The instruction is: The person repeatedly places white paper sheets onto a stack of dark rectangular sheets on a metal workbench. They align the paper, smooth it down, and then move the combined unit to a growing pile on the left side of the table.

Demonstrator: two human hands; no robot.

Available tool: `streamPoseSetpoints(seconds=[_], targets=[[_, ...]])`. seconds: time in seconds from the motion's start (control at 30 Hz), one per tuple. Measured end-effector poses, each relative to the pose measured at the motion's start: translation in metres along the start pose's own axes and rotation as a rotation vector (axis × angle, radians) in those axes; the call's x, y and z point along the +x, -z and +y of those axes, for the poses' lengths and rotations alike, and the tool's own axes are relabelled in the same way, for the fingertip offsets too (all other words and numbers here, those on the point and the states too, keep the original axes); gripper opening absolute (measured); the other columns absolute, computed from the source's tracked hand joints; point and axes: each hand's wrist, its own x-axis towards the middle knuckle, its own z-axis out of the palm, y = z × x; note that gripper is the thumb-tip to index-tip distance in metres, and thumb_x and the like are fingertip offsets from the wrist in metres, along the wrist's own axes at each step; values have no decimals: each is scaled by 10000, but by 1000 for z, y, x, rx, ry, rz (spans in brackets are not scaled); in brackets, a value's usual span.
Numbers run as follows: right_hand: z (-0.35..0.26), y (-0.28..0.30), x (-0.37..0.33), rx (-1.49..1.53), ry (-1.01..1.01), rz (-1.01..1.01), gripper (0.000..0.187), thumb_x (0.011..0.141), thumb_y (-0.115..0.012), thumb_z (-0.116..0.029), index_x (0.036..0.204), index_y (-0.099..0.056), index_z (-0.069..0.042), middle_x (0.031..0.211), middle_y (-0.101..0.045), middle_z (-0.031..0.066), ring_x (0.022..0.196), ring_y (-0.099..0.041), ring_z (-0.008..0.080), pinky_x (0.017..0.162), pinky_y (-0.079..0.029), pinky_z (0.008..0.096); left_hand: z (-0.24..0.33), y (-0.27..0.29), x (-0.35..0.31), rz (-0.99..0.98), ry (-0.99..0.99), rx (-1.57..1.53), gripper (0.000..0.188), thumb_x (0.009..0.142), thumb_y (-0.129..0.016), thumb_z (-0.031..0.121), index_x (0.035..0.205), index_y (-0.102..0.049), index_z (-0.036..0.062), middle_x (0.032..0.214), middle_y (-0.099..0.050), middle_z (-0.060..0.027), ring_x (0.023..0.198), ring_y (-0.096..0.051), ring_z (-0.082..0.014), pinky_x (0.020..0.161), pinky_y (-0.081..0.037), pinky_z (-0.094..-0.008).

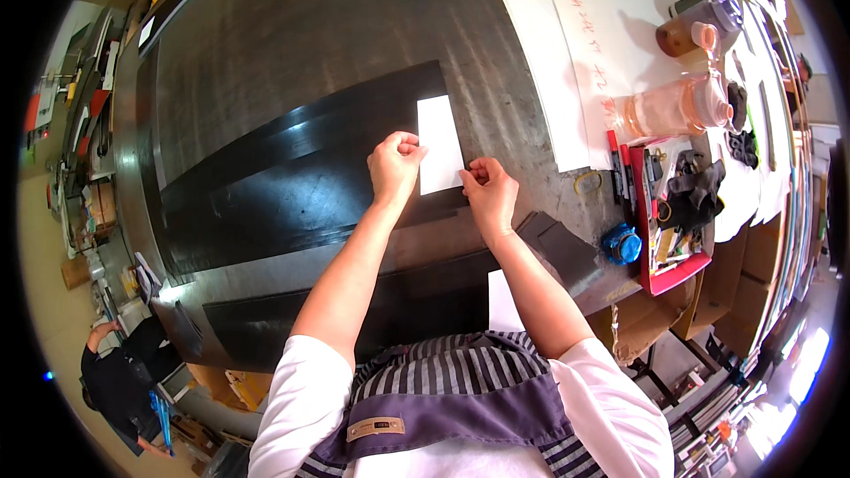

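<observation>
A small white rectangular sheet (439, 143) lies over the right end of a long glossy black sheet (292, 177) on the dark worktable. My left hand (395, 168) pinches its left edge, thumb and forefinger together. At its lower right edge, the fingertips of my right hand (491, 198) are closed on the same sheet. Nearer my body lies a second black sheet (416, 296), partly hidden under my forearms. Another white sheet (503, 299) shows between this black sheet and my right forearm.
Dark cut pieces (558, 248) lie right of my forearm, beside a blue round container (622, 243) and a red-edged box (677, 276) of tools. Two drink bottles (673, 106) rest on white paper at the far right. Another person (128, 376) is at the lower left.
</observation>
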Motion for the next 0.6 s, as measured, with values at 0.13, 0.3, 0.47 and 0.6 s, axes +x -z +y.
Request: streamPoseSetpoints(seconds=[0.13,0.3,0.47,0.6], targets=[[3,0,1,-43,110,17,161,786,-734,-40,895,-636,25,686,-653,69,563,-617,109,550,-496,257,-4,-3,1,-1,6,-7,200,750,-783,126,907,-700,35,765,-718,-62,711,-687,-135,677,-540,-278],[-5,3,0,-53,10,-12,177,770,-734,-98,898,-640,-20,760,-689,113,694,-681,251,664,-528,344,-4,-4,2,-7,16,14,196,755,-780,129,907,-701,34,772,-721,-64,708,-687,-134,682,-541,-277],[-3,3,0,-57,10,-16,172,770,-731,-100,892,-640,-20,759,-687,116,700,-680,258,668,-526,351,-3,-5,0,8,21,-1,194,752,-782,128,903,-702,37,767,-720,-60,705,-686,-132,679,-539,-275],[-2,3,0,-47,6,-8,166,771,-726,-97,890,-639,-19,759,-686,118,703,-680,259,672,-525,353,1,-4,-1,8,34,3,193,745,-788,121,895,-700,37,761,-719,-55,702,-684,-128,677,-538,-273]])
